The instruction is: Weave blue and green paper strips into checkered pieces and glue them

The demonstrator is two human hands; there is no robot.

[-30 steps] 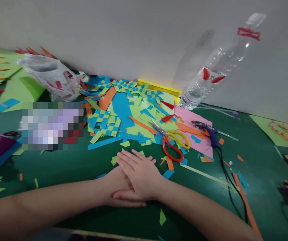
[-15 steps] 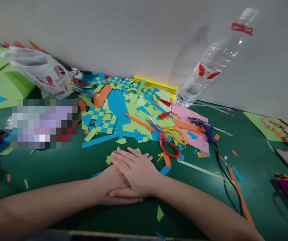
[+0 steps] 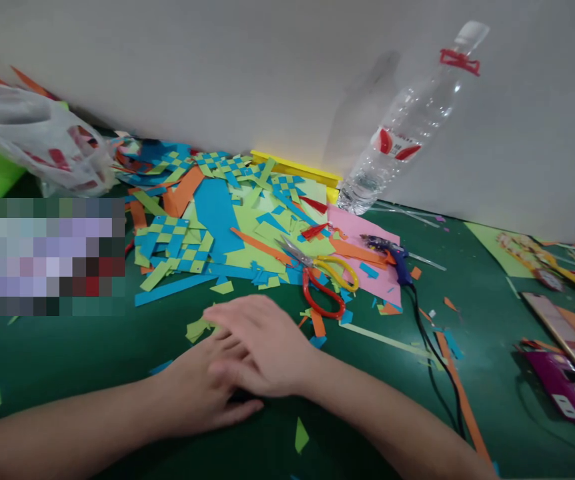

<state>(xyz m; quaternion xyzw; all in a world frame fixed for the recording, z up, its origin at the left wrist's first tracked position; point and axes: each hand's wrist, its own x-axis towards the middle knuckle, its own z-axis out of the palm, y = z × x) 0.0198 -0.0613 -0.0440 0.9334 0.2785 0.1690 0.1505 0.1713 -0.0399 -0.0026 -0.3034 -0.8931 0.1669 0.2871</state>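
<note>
My right hand (image 3: 275, 347) rests across the back of my left hand (image 3: 195, 390), palm down, with its fingers laid over the other's fingers. Both are on the green table, and neither holds an object that I can see. The left thumb stretches out to the right, while most of the left fingers are hidden. Just beyond the hands lie scissors (image 3: 323, 303) with one red and one yellow handle, partly spread. Small green paper scraps (image 3: 197, 330) are by the fingertips. A woven blue-and-green paper piece (image 3: 175, 230) lies farther back among cut strips.
A tilted plastic bottle (image 3: 390, 143) leans against the wall. A blue glue gun (image 3: 401, 263) lies on pink paper (image 3: 347, 220), its black cord trailing forward. At the right are a phone (image 3: 562, 330) and a purple item (image 3: 555, 380). A white plastic bag (image 3: 67, 143) stands at the left.
The view has shifted to the right, so the table things appear farther left. My right hand's fingers have drawn together and bent more over the left hand.
</note>
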